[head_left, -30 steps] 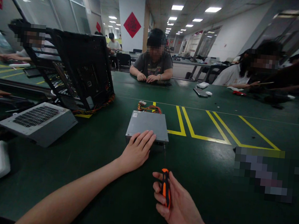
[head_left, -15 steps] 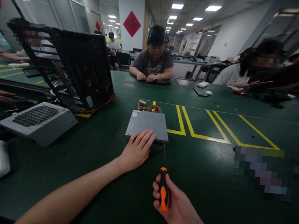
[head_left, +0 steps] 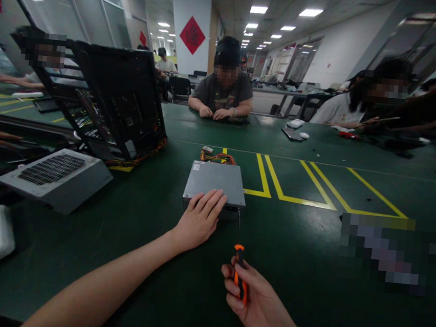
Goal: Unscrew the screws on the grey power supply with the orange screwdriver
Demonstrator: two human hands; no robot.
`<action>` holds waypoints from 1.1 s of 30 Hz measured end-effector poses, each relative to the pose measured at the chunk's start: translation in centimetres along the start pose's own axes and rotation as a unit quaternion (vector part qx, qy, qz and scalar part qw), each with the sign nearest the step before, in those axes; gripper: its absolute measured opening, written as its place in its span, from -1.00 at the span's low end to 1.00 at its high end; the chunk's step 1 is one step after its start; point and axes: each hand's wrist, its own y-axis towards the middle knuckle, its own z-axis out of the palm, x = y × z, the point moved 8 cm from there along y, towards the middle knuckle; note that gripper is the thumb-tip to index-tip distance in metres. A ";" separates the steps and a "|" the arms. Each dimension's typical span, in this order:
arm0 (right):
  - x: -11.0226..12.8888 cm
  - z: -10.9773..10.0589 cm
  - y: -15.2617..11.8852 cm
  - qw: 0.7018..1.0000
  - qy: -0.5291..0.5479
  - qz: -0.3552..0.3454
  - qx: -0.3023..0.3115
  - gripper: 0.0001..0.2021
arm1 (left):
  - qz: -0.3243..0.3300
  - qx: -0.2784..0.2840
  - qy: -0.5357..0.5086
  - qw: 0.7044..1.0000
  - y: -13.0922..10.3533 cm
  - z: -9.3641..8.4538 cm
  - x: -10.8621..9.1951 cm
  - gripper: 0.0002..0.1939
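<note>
- The left hand lies on the PSU; its fingers are straight, close together and laid over the near edge of the top face, resting rather than clenched.
- The right hand grasps the screwdriver, thumb and curled fingers lightly around the orange and black handle.
- The screwdriver's shaft runs to the PSU's near right corner; whether the tip sits in a screw cannot be told.
- The PSU lies on the green surface, straight ahead of the person, its wires bunched behind it.
- To its left are a second PSU and a black case.
- A small white label marks the PSU's far left corner, its print too small to read.
- The red sign on the pillar bears a dark character, not legible.
- Since half a second ago, the right thumb has moved across the handle, which now shows less orange.
- The left hand and PSU have stayed put.
</note>
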 end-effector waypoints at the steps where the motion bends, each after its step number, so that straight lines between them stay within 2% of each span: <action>1: 0.1 0.0 0.0 1.000 -0.005 -0.005 -0.001 -0.81 | 0.000 0.000 0.001 1.000 0.0 0.0 0.0 -0.44; 10: -0.1 -0.2 0.0 1.000 -0.004 0.007 -0.020 -0.82 | -0.004 0.001 -0.005 1.000 0.0 0.1 0.0 -0.46; 21: -0.5 0.4 -0.2 0.999 0.013 0.047 0.021 -0.72 | -0.004 0.003 -0.005 1.000 0.0 0.0 0.0 -0.46; 27: -0.3 0.1 -0.3 1.000 0.017 0.020 0.008 -0.85 | -0.002 0.004 -0.003 1.000 0.0 0.1 0.1 -0.46; 33: -0.1 0.1 -0.2 1.000 0.013 0.015 -0.005 -0.83 | 0.001 -0.002 -0.005 1.000 0.0 0.2 0.1 -0.46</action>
